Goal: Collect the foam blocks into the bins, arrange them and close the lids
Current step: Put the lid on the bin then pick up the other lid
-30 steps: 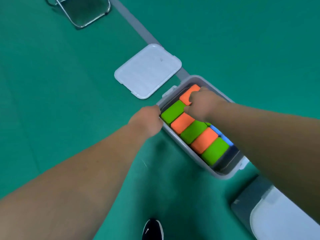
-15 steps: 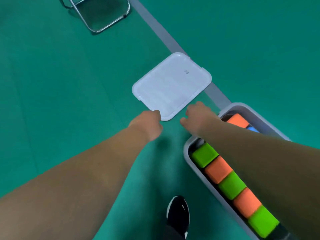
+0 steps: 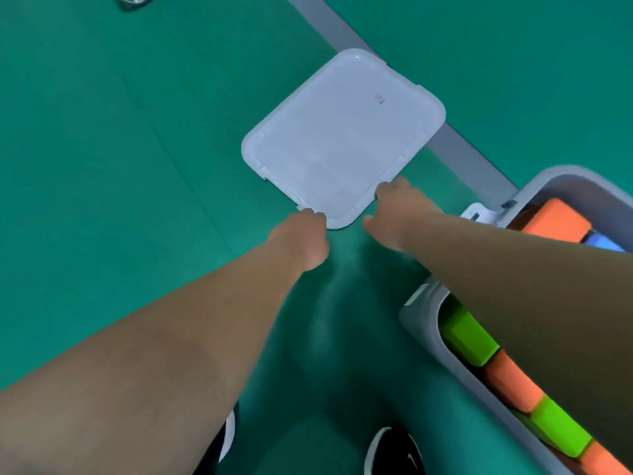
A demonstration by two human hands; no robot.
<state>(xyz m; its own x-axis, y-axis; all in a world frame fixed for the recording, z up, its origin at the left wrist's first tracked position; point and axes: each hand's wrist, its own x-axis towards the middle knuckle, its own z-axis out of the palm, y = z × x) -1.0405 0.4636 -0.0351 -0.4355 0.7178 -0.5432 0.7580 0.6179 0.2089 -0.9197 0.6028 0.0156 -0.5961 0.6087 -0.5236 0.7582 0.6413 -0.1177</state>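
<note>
A white bin lid [image 3: 342,138] lies flat on the green floor, one corner pointing toward me. My left hand [image 3: 301,234] is at the lid's near-left edge with its fingers curled onto the rim. My right hand [image 3: 397,210] touches the near-right edge with its fingertips, and its thumb is spread clear of the lid. At the right, the grey bin [image 3: 424,323] holds a row of green foam blocks [image 3: 469,334] and orange foam blocks [image 3: 513,385]. A blue block [image 3: 601,241] shows beside another orange block [image 3: 558,221]. My right forearm hides part of the bin.
A grey floor stripe [image 3: 469,156] runs diagonally behind the lid. My two black shoes [image 3: 394,454] stand at the bottom edge. A metal chair leg [image 3: 133,0] shows at the top left. A white latch [image 3: 479,212] sticks out from the bin's far end.
Both hands left the blocks in the bin and moved up-left to the lid's near corner. The view shifted, so the bin now sits at the right edge.
</note>
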